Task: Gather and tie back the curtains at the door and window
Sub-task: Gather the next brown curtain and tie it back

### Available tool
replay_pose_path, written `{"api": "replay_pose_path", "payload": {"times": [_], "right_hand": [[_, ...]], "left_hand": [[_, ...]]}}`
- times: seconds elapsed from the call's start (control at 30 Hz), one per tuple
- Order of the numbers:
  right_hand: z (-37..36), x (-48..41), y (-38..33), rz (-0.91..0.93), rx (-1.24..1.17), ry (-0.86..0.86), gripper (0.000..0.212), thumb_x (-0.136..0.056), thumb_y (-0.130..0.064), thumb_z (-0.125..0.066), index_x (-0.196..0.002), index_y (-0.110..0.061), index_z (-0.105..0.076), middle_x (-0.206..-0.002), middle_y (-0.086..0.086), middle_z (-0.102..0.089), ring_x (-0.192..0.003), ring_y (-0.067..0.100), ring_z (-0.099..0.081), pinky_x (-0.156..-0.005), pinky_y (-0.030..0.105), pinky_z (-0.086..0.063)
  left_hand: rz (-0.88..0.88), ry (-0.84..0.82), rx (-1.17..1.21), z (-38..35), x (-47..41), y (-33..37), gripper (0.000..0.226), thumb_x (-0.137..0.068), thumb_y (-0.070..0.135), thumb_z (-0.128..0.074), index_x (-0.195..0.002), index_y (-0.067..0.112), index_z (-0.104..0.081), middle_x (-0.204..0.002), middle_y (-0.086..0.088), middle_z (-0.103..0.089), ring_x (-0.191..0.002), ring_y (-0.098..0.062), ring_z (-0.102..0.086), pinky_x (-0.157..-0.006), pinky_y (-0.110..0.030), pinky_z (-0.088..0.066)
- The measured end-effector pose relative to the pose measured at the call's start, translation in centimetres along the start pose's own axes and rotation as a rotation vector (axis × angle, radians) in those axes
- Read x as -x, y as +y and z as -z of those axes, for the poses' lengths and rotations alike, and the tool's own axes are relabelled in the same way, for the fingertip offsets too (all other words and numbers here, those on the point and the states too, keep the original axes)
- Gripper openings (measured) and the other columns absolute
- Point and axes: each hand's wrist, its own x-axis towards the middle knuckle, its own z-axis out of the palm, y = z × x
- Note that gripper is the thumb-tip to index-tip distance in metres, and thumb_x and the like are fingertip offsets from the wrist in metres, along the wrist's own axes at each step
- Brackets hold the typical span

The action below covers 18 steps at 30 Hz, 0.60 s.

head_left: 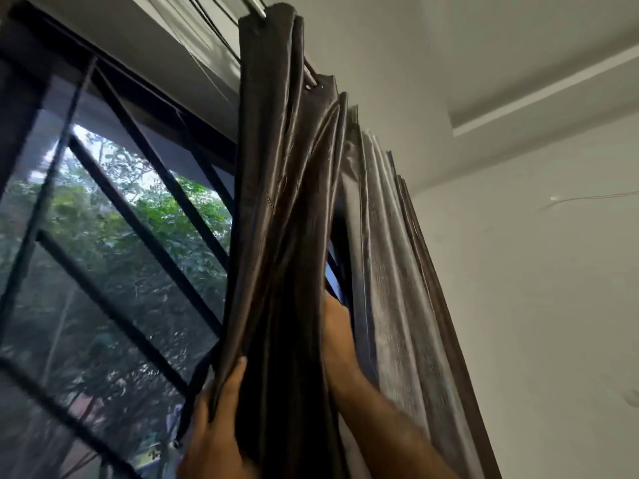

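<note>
A dark brown satin curtain (287, 216) hangs bunched in folds from a metal rod (257, 6) at the top. My left hand (218, 420) grips the curtain's left edge near the bottom of the view, thumb on the front. My right hand (337, 326) reaches up behind the brown folds, between them and a pale grey curtain (387, 257) that hangs pleated to the right; its fingers are partly hidden by cloth.
A window with a black diagonal grille (138, 223) fills the left side, with green trees outside. A white wall (536, 271) and ceiling lie to the right. Thin black cables (211, 25) run along the top near the rod.
</note>
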Motion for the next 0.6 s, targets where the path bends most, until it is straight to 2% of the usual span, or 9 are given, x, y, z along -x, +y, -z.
{"api": "replay_pose_path", "payload": {"times": [0.07, 0.13, 0.17, 0.23, 0.3, 0.37, 0.43, 0.5, 0.6], "right_hand": [[-1.4, 1.5, -3.0, 0.048, -0.007, -0.078, 0.029, -0.1, -0.009, -0.054, -0.074, -0.017, -0.064, -0.06, -0.013, -0.062, -0.056, -0.003, -0.06, -0.057, 0.014, -0.05], [-2.5, 3.5, -4.8, 0.086, -0.015, -0.164, 0.018, -0.099, -0.017, -0.056, -0.092, -0.02, -0.072, -0.078, -0.009, -0.071, -0.073, 0.001, -0.069, -0.07, 0.021, -0.06], [-2.2, 4.4, -5.1, 0.066, -0.06, -0.2, 0.018, -0.098, -0.02, -0.056, -0.093, -0.024, -0.073, -0.083, -0.007, -0.073, -0.075, 0.002, -0.071, -0.07, 0.022, -0.06], [-0.5, 5.7, -5.4, -0.016, -0.144, -0.194, 0.023, -0.101, -0.024, -0.053, -0.091, -0.024, -0.074, -0.086, 0.0, -0.075, -0.071, 0.001, -0.072, -0.063, 0.017, -0.058], [2.0, 6.3, -5.4, -0.141, -0.34, -0.167, 0.043, -0.101, -0.046, -0.045, -0.103, -0.017, -0.075, -0.097, 0.011, -0.077, -0.083, 0.012, -0.075, -0.071, 0.026, -0.061], [4.3, 6.4, -5.4, -0.181, -0.41, -0.166, 0.06, -0.09, -0.065, -0.045, -0.117, -0.019, -0.072, -0.106, 0.01, -0.078, -0.096, 0.022, -0.075, -0.077, 0.031, -0.061], [5.2, 6.4, -4.9, -0.158, -0.261, -0.178, 0.051, -0.087, -0.06, -0.058, -0.119, -0.021, -0.07, -0.108, 0.006, -0.077, -0.097, 0.021, -0.075, -0.08, 0.032, -0.061], [5.5, 6.0, -4.4, -0.145, -0.114, -0.121, 0.031, -0.093, -0.043, -0.061, -0.114, -0.021, -0.07, -0.105, 0.003, -0.078, -0.097, 0.018, -0.075, -0.091, 0.041, -0.059], [5.6, 5.8, -3.9, -0.128, -0.009, -0.094, 0.02, -0.101, -0.027, -0.054, -0.107, -0.022, -0.072, -0.1, 0.001, -0.078, -0.095, 0.016, -0.075, -0.093, 0.046, -0.057]], "left_hand": [[0.01, 0.05, -0.087, 0.1, 2.5, 0.3, 0.052, -0.094, 0.02, -0.056, -0.142, 0.036, -0.043, -0.155, 0.0, -0.036, -0.141, -0.024, -0.036, -0.112, -0.03, -0.025], [0.053, 0.02, -0.032, 1.4, 2.3, 1.1, 0.047, -0.096, 0.005, -0.056, -0.141, 0.015, -0.049, -0.15, -0.016, -0.041, -0.139, -0.033, -0.037, -0.113, -0.031, -0.022], [0.097, 0.008, -0.002, 1.8, 2.6, 2.0, 0.047, -0.095, 0.0, -0.054, -0.141, 0.011, -0.049, -0.147, -0.02, -0.043, -0.138, -0.035, -0.038, -0.113, -0.031, -0.022], [-0.016, 0.059, -0.047, 2.5, 3.4, 2.4, 0.055, -0.089, -0.007, -0.059, -0.136, 0.022, -0.055, -0.136, -0.013, -0.052, -0.128, -0.032, -0.048, -0.106, -0.034, -0.034], [-0.087, 0.145, -0.155, 2.5, 5.0, 3.1, 0.064, -0.082, -0.011, -0.059, -0.124, 0.038, -0.061, -0.125, 0.001, -0.057, -0.113, -0.025, -0.058, -0.087, -0.028, -0.039], [-0.097, 0.124, -0.183, 1.8, 6.1, 4.0, 0.066, -0.082, -0.007, -0.058, -0.119, 0.047, -0.059, -0.128, 0.009, -0.057, -0.108, -0.022, -0.06, -0.081, -0.028, -0.043], [-0.081, 0.068, -0.145, 1.0, 6.0, 4.5, 0.052, -0.089, 0.01, -0.06, -0.118, 0.053, -0.054, -0.134, 0.014, -0.052, -0.109, -0.018, -0.06, -0.087, -0.031, -0.049], [-0.077, 0.038, -0.128, 0.0, 5.8, 4.8, 0.043, -0.089, 0.034, -0.063, -0.122, 0.056, -0.049, -0.139, 0.017, -0.046, -0.111, -0.015, -0.06, -0.09, -0.032, -0.05], [-0.064, 0.05, -0.247, -1.7, 5.5, 5.1, 0.066, -0.082, 0.05, -0.067, -0.137, 0.054, -0.031, -0.144, 0.018, -0.035, -0.117, -0.014, -0.057, -0.082, -0.023, -0.044]]}}
